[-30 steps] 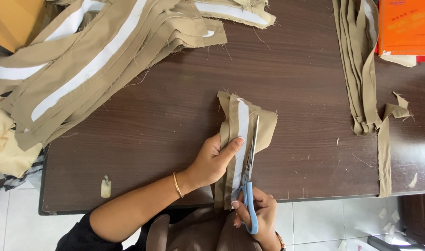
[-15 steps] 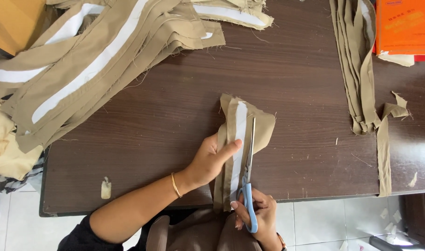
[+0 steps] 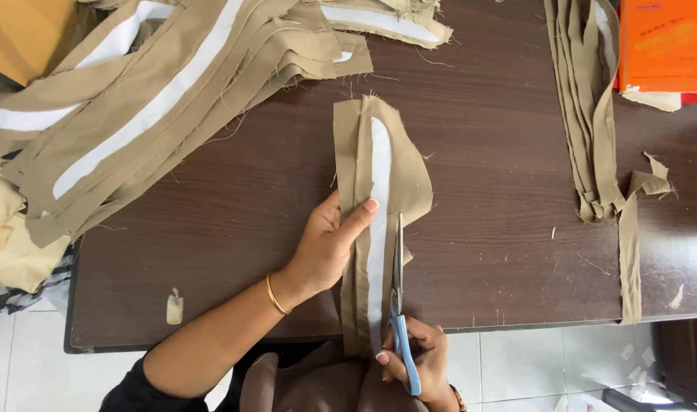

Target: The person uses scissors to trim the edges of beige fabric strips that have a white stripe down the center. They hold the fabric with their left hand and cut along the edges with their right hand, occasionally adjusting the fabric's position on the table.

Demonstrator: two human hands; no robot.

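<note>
- our left hand [image 3: 329, 248] is clamped on the khaki fabric strip [image 3: 379, 191], thumb reaching over onto the white band [image 3: 379, 198] down its middle; looks like that's there to keep the cloth flat and taut right beside the cut, so it doesn't bunch under the blades
- our right hand [image 3: 417, 358] is closed round the blue handles of the scissors [image 3: 398, 305], down at the table's near edge; the blades look nearly shut and run along the right side of the white band, so we'd guess the band is serving as the cutting guide
- the strip itself lies lengthwise, pointing away from us on the dark wooden table [image 3: 501, 191], with its near end hanging off the edge toward our lap; that probably lets the scissors get under it without scraping the tabletop
- big pile of the same khaki pieces with white bands [image 3: 158, 99] is heaped at far left, well apart from the cutting spot
- thin khaki offcuts [image 3: 592, 122] sit stacked at the right, near an orange packet [image 3: 665, 46] in the corner
- a gold bangle [image 3: 276, 294] is on the left wrist
</note>
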